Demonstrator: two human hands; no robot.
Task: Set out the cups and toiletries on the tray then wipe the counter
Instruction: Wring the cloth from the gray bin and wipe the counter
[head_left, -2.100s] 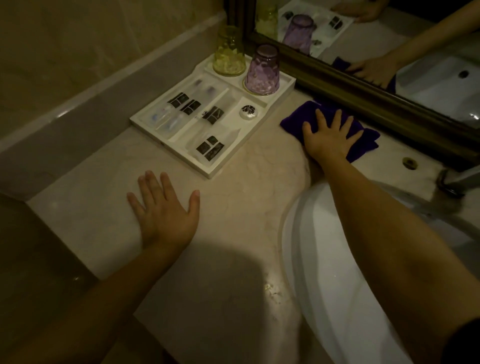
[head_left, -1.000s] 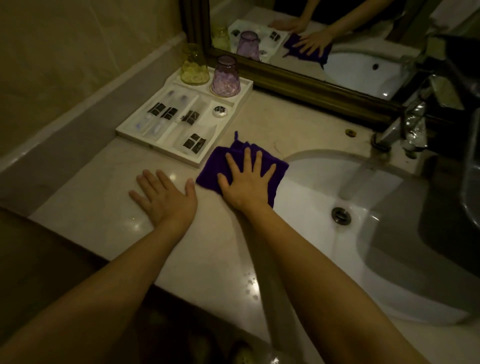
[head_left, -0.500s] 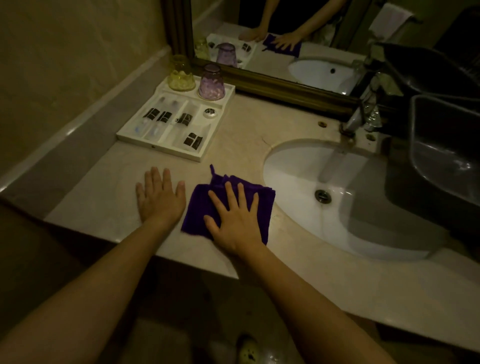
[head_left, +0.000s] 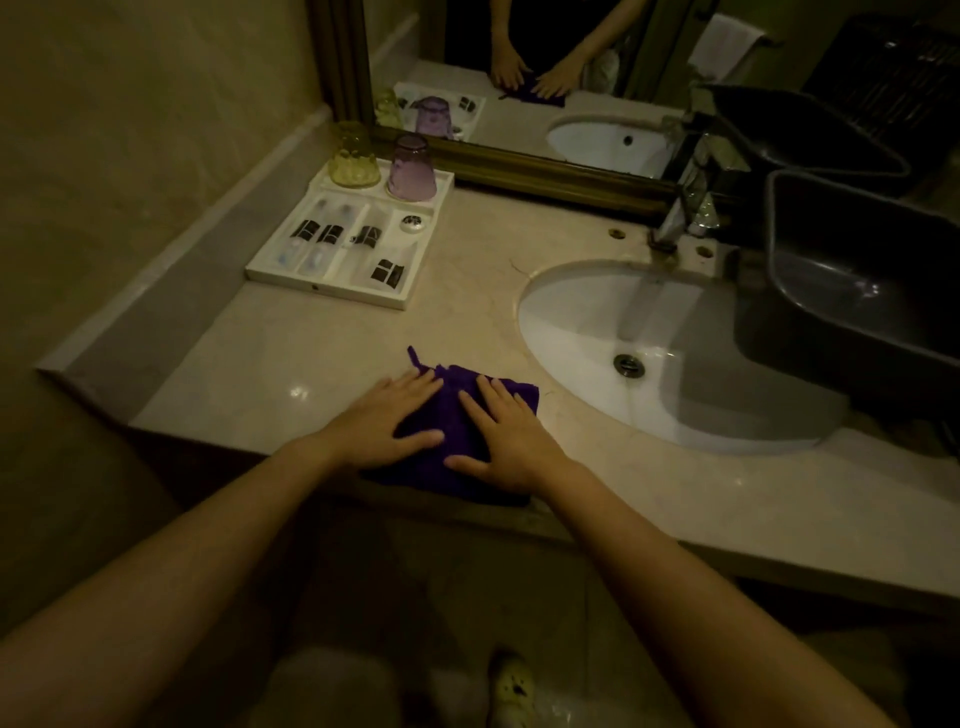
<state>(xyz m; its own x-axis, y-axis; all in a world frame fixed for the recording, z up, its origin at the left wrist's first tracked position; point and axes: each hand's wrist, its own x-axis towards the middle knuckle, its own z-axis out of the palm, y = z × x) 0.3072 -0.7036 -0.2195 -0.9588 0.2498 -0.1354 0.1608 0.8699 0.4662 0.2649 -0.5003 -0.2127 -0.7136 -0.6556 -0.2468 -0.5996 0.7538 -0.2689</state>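
A purple cloth (head_left: 457, 415) lies at the front edge of the beige counter (head_left: 291, 358). My left hand (head_left: 387, 423) and my right hand (head_left: 511, 441) both press flat on it, fingers spread. At the back left stands a white tray (head_left: 337, 291) with several wrapped toiletries in its compartments. A yellow cup (head_left: 353, 156) and a purple cup (head_left: 411, 169) stand upside down at the tray's far end.
A white oval sink (head_left: 587, 322) is set into the counter to the right, with a chrome tap (head_left: 680, 213) behind it. A dark plastic bin (head_left: 857, 291) sits at the right. A framed mirror (head_left: 519, 166) runs along the back.
The right hand dragged the cloth from the mirror to the counter's front edge. The left hand slid right from the bare counter onto the cloth. The view pulled back.
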